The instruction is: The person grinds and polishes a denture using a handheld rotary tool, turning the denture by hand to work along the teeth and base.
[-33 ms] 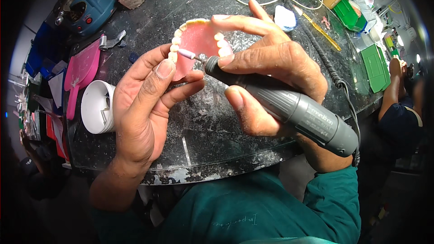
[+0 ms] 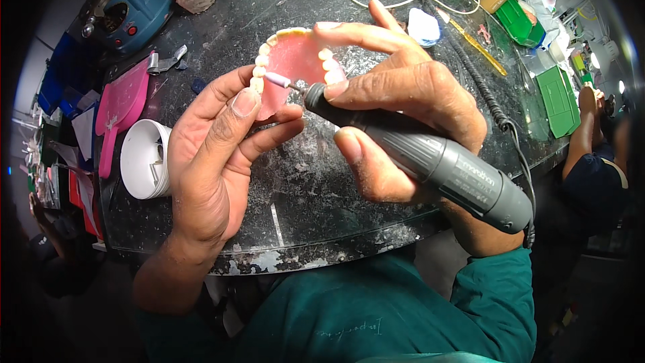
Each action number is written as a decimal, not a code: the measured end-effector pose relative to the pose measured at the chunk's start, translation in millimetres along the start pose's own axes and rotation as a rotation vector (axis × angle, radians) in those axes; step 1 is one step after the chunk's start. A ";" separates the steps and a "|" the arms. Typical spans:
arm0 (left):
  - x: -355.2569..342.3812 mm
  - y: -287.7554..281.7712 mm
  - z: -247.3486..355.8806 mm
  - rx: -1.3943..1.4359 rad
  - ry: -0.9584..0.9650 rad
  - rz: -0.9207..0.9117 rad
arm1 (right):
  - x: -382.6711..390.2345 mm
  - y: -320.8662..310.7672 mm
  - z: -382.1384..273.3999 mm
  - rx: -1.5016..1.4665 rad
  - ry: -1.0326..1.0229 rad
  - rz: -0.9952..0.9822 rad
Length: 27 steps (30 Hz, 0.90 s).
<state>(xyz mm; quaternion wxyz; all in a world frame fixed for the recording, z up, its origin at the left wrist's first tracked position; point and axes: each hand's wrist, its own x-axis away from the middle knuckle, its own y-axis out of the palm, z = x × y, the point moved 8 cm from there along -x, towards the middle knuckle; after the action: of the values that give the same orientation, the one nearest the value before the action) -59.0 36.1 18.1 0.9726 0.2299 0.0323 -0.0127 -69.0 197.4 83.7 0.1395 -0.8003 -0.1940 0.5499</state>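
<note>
Above a white-dusted black workbench [image 2: 349, 228], a grey rotary handpiece [image 2: 433, 158] is gripped by the right hand [image 2: 437, 91], its fingers curled. A pink-based upper denture [image 2: 292, 52] is pinched between thumb and fingers of the left hand [image 2: 211, 151]; at its left inner side, a cylindrical grinding bit [image 2: 277, 81] is held.

no visible change, any movement of the pale bit [image 2: 277, 81] perhaps too slight to tell

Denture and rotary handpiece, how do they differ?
The denture is pink with cream teeth; the rotary handpiece is dark grey. The denture is arched; the rotary handpiece is long and straight. The left hand holds the denture, the right hand the rotary handpiece. Both are handheld.
</note>
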 end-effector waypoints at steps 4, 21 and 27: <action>0.6 -1.3 0.4 -0.001 0.003 0.005 | -0.5 1.5 0.7 0.000 -0.001 0.000; 1.1 -2.2 1.2 -0.002 0.018 0.002 | -2.5 1.5 -1.2 0.046 -0.004 -0.039; 0.3 -1.7 0.2 -0.003 0.018 0.002 | -0.9 0.4 0.1 0.034 0.009 -0.015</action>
<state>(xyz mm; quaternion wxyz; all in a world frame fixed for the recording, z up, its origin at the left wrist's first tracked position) -58.7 34.5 17.6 0.9727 0.2283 0.0408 -0.0094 -69.4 196.6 84.2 0.1582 -0.7988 -0.1899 0.5485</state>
